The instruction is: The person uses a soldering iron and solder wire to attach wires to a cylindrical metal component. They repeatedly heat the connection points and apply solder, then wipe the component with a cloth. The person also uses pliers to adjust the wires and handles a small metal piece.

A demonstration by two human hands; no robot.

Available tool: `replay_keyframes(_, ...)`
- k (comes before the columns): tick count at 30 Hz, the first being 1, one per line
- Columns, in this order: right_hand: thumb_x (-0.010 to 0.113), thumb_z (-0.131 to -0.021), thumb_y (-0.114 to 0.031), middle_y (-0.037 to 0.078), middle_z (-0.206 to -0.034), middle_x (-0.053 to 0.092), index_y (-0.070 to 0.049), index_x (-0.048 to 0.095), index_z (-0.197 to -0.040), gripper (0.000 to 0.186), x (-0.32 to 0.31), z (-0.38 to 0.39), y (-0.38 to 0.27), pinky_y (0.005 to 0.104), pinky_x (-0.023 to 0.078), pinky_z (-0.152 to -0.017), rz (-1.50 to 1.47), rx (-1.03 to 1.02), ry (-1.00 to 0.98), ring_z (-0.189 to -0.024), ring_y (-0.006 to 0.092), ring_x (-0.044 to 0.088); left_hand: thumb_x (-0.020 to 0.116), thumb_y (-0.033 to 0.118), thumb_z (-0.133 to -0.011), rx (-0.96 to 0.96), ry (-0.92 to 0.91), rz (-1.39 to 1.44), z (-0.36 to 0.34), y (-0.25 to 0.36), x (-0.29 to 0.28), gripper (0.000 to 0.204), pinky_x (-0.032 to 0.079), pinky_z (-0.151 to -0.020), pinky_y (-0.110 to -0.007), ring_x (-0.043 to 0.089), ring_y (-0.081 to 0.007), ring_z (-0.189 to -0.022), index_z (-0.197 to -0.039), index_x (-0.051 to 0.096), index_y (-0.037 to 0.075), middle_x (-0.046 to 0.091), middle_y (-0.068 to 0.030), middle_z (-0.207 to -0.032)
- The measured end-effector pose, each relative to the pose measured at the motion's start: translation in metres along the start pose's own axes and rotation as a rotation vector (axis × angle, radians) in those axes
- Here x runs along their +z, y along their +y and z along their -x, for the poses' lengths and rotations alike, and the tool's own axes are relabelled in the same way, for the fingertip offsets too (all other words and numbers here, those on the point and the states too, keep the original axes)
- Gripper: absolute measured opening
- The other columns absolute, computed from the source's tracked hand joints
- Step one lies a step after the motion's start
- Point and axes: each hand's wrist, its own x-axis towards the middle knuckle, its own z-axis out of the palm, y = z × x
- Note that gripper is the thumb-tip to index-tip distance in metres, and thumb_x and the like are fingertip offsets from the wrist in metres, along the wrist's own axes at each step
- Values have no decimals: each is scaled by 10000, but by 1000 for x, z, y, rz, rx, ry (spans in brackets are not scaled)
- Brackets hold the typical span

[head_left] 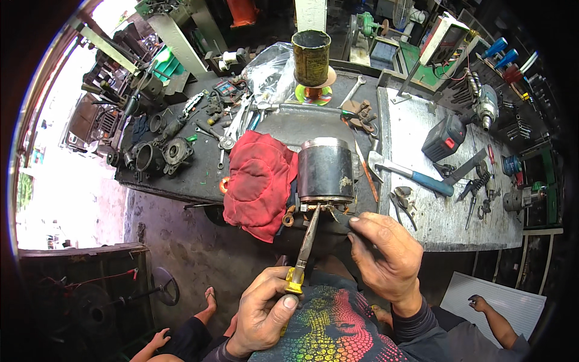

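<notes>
A dark metal cylinder (326, 172), which looks like a motor housing, lies on the bench's front edge with its end toward me. Small copper-coloured parts show at that near end. My left hand (263, 311) is closed around the yellow handles of long-nose pliers (308, 241), whose tips touch the near end of the cylinder. Just right of that end, my right hand (389, 253) has thumb and index finger bent together beside a thin dark piece; whether they grip it is unclear. A red cloth (259, 181) lies against the cylinder's left side.
A hammer with a blue handle (422, 181), a cordless tool battery (444, 137) and loose tools lie on the pale bench at right. Behind the cylinder stands a rusty can (312, 57). Metal parts (176, 154) crowd the left bench. Other people's limbs (160, 339) show at the lower corners.
</notes>
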Motion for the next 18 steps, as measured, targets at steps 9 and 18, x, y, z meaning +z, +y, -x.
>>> replay_keyframes(9, 802, -745, 89, 170, -984, 751, 15, 741, -1059, 327, -1, -1, -5, 361, 605, -751, 48, -19, -8, -864, 315, 756, 633, 382, -1058, 48, -22, -95, -5, 2, -4, 482, 557, -809, -323, 654, -178, -941, -1073, 666, -98, 626, -184, -1187)
replay_keyframes(18, 805, -734, 86, 166, -973, 752, 19, 742, -1039, 319, -2, 0, -9, 365, 606, -741, 58, -15, 0, -836, 317, 755, 627, 378, -1056, 64, -19, -119, -6, 6, -3, 474, 543, -815, -325, 648, -186, -948, -1059, 679, -93, 634, -187, -1180)
